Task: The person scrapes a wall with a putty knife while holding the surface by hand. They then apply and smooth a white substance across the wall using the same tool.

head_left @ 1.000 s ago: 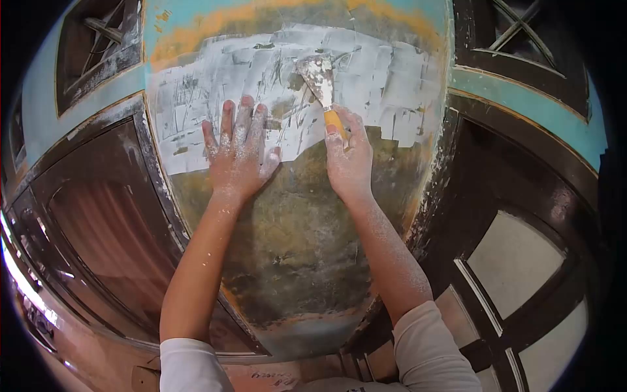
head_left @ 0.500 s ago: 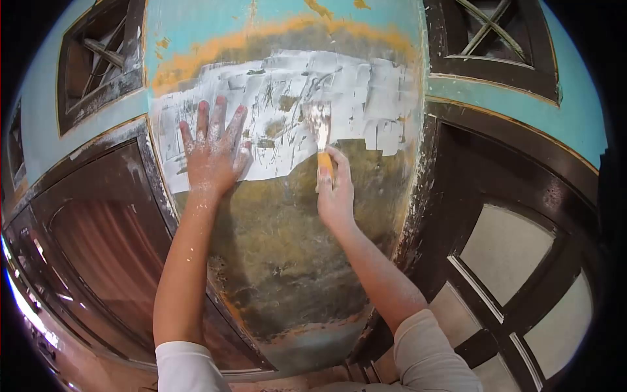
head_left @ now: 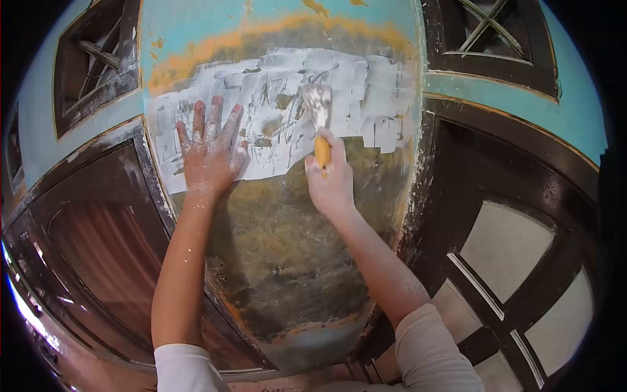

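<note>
My right hand (head_left: pixel 332 175) grips the yellow handle of a putty knife (head_left: pixel 318 108). Its wide, white-smeared blade points up and lies against the coated part of the wall. A band of white putty (head_left: pixel 375 91) covers the upper middle of the wall, streaked, with some darker spots showing through. On the left of this band, my left hand (head_left: pixel 210 150) lies flat with fingers spread and dusted white. Below both hands the wall (head_left: pixel 281 228) is bare, rough and brownish grey.
A dark wooden door with reddish curtained glass (head_left: pixel 108 255) stands left. Another dark door with pale panels (head_left: pixel 506 251) stands right. Lattice vents (head_left: pixel 486 26) sit above the doors. Turquoise paint (head_left: pixel 215 19) with an orange edge tops the wall.
The putty knife's blade has shifted upward on the white putty, and my right hand has turned slightly and moved a little up and left. My left hand stays flat on the wall.
</note>
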The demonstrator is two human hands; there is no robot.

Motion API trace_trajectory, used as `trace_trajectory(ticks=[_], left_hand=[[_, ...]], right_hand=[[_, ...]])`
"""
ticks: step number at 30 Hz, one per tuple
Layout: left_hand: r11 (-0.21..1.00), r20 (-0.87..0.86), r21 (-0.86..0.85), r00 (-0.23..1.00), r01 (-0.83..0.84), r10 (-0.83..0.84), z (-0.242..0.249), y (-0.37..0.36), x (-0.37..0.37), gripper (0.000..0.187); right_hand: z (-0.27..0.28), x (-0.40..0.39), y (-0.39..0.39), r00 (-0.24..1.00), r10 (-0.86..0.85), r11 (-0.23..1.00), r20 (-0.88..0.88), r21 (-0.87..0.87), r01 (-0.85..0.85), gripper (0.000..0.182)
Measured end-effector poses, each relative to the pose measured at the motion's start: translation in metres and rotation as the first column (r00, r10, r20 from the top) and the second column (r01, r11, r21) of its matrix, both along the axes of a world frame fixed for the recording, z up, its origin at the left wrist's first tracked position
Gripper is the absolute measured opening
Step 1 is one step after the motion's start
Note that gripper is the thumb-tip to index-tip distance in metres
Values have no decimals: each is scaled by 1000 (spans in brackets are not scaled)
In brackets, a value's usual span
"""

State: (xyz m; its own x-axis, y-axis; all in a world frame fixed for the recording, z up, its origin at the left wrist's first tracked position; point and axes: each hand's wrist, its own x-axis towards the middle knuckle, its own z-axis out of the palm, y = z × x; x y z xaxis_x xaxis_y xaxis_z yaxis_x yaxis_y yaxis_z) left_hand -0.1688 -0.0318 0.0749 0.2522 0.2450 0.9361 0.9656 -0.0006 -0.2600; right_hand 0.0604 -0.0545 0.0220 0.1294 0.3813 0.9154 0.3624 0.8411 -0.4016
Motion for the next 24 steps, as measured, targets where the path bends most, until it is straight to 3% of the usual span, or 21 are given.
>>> trace_trajectory(ticks=[3, 4, 9, 11, 13, 16, 19, 20, 23, 24], left_hand=[[1000, 5, -5, 1000, -4, 4, 0, -2, 2, 72], [1000, 5, -2, 1000, 7, -7, 1, -2, 2, 72], [1000, -3, 10, 1000, 12, -12, -1, -3, 3, 72], [1000, 16, -27, 1000, -2, 3, 1, -4, 3, 71], [1000, 14, -16, 1000, 1, 0, 2, -4, 2, 71], [1000, 7, -13, 1000, 4, -4, 0, -3, 3, 70], [1000, -10, 13, 1000, 15, -15, -3, 1, 3, 70], [1000, 7, 15, 1000, 10, -10, -4, 1, 5, 69], [999, 18, 32, 1000, -3, 2, -8, 2, 10, 68], [1000, 30, 19, 999, 12, -12, -12, 3, 12, 68]], right_hand=[[44, 13, 14, 990, -109, 986, 88, 133, 96, 48], [54, 15, 12, 983, -164, 986, 89, 21, 162, 47], [16, 36, -3, 974, -199, 965, 108, -150, 214, 44], [10, 62, 2, 916, -372, 894, 149, -207, 397, 46], [21, 97, 24, 832, -554, 832, 4, 31, 554, 46], [37, 128, 17, 892, -452, 889, 11, -69, 452, 46], [-11, 122, 15, 894, -443, 893, 69, -55, 447, 46], [-29, 127, 21, 837, -528, 849, 145, 67, 524, 47], [-9, 141, 39, 774, -623, 779, 111, 171, 603, 46], [18, 137, 21, 874, -480, 876, 81, -16, 482, 42]])
